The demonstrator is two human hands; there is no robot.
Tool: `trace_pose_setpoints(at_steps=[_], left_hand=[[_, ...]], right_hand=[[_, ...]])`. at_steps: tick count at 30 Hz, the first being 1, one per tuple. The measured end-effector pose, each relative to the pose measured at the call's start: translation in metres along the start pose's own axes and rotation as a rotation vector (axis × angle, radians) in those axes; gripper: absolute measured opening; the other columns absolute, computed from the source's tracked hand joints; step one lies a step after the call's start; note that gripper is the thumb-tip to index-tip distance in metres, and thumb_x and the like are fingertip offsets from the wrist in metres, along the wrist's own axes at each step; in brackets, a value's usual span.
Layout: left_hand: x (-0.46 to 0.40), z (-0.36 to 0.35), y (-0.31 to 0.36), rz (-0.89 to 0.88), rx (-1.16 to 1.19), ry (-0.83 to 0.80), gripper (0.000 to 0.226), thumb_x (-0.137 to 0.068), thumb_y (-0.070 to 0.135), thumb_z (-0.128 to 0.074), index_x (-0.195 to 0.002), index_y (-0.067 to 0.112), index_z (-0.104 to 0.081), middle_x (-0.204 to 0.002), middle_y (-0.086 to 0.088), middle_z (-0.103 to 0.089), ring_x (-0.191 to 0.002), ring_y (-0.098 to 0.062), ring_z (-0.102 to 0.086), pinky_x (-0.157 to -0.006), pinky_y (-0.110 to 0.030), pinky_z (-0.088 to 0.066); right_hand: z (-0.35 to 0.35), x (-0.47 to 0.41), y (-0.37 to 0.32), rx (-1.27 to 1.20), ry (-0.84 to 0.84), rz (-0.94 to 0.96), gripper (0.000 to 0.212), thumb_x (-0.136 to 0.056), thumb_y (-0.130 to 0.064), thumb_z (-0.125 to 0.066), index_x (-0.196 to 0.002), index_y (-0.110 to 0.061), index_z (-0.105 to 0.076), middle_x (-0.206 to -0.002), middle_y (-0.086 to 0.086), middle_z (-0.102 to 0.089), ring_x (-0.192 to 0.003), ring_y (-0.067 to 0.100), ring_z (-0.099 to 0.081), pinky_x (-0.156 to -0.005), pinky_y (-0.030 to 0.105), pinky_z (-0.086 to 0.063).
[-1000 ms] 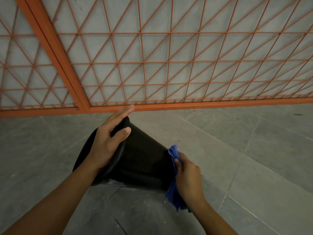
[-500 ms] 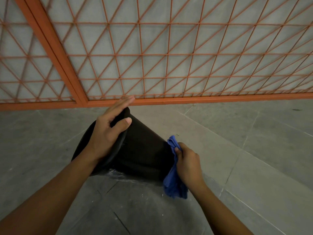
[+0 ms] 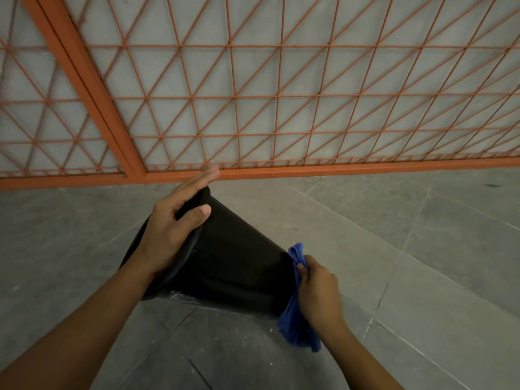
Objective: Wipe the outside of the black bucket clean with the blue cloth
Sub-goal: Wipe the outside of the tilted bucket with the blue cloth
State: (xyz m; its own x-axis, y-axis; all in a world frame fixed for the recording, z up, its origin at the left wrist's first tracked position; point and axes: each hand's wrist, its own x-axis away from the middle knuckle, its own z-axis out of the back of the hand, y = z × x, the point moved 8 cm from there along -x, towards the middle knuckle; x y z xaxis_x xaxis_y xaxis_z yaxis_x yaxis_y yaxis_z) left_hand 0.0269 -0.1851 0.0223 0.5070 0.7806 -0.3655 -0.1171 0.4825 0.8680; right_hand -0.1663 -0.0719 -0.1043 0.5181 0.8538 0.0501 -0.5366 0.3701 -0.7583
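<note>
The black bucket lies tipped on its side on the grey tiled floor, its open mouth turned toward the person's left and its narrower base pointing off to their right. The left hand is clamped over the upper part of the rim: the thumb presses on the outer wall just past the lip, while the fingers stretch out nearly straight across the mouth, their tips reaching beyond the rim's top edge. So that hand is half closed, pinching the rim between thumb and palm.

The right hand sits at the bucket's base end, curled into a loose fist around the blue cloth. The cloth is bunched; a small fold pokes up above the knuckles, and a longer tail hangs below the hand down toward the floor. The cloth lies against the edge of the bucket's base, between the hand and the black plastic.

A pale, scuffed smear shows along the bucket's lower side, below the left wrist, where it meets the floor.

Beyond the left fingertips runs an orange metal fence with a criss-cross lattice, its bottom rail along the floor and one thick post slanting up and away from the left hand. White specks dot the tiles near the right forearm.
</note>
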Motion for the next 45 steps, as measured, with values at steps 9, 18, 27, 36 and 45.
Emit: trace_pose_setpoints(at_steps=[9,18,27,36,45], left_hand=[[0.004,-0.002,0.004,-0.036,-0.057,-0.065,0.060,-0.082,0.036,-0.048,-0.137,0.010,-0.044,-0.146,-0.002,-0.043,-0.140,-0.012,-0.033,-0.116,-0.026,-0.024],[0.015,-0.006,0.002,0.058,-0.004,-0.163,0.065,-0.073,0.042,-0.054,-0.137,0.033,-0.045,-0.155,0.011,-0.029,-0.145,-0.005,-0.016,-0.119,-0.038,-0.014],[0.019,-0.002,-0.009,0.255,0.053,-0.033,0.071,-0.068,0.052,-0.054,-0.137,0.044,-0.039,-0.151,0.022,-0.029,-0.140,0.008,-0.020,-0.120,-0.037,-0.013],[0.018,-0.009,-0.001,0.197,-0.023,0.009,0.069,-0.067,0.051,-0.052,-0.133,0.039,-0.041,-0.151,0.018,-0.029,-0.142,0.005,-0.018,-0.122,-0.037,-0.009],[0.018,-0.015,0.009,0.047,-0.071,-0.059,0.068,-0.075,0.042,-0.053,-0.138,0.023,-0.039,-0.150,0.008,-0.036,-0.142,-0.004,-0.026,-0.117,-0.025,-0.020]], right_hand=[[0.002,0.008,0.011,0.016,-0.026,-0.110,0.020,-0.097,-0.019,-0.038,-0.098,-0.019,-0.057,-0.080,0.002,-0.062,-0.064,0.008,-0.052,-0.066,0.030,-0.046],[0.003,0.017,-0.005,-0.091,0.059,-0.039,0.026,-0.096,-0.014,-0.038,-0.112,-0.021,-0.059,-0.087,-0.007,-0.062,-0.065,-0.008,-0.046,-0.064,-0.003,-0.035],[-0.008,0.052,-0.046,-0.296,0.048,0.029,0.048,-0.092,-0.009,-0.046,-0.124,-0.042,-0.031,-0.137,-0.011,-0.041,-0.128,0.003,-0.036,-0.100,0.006,-0.023],[0.003,0.046,-0.084,-0.391,-0.038,0.152,0.047,-0.092,-0.007,-0.048,-0.120,-0.044,-0.034,-0.138,-0.008,-0.044,-0.130,0.002,-0.036,-0.092,-0.009,-0.021],[0.011,0.042,-0.119,-0.408,-0.047,0.298,0.045,-0.093,-0.011,-0.047,-0.119,-0.048,-0.043,-0.129,-0.017,-0.051,-0.120,-0.008,-0.043,-0.104,0.011,-0.033]])
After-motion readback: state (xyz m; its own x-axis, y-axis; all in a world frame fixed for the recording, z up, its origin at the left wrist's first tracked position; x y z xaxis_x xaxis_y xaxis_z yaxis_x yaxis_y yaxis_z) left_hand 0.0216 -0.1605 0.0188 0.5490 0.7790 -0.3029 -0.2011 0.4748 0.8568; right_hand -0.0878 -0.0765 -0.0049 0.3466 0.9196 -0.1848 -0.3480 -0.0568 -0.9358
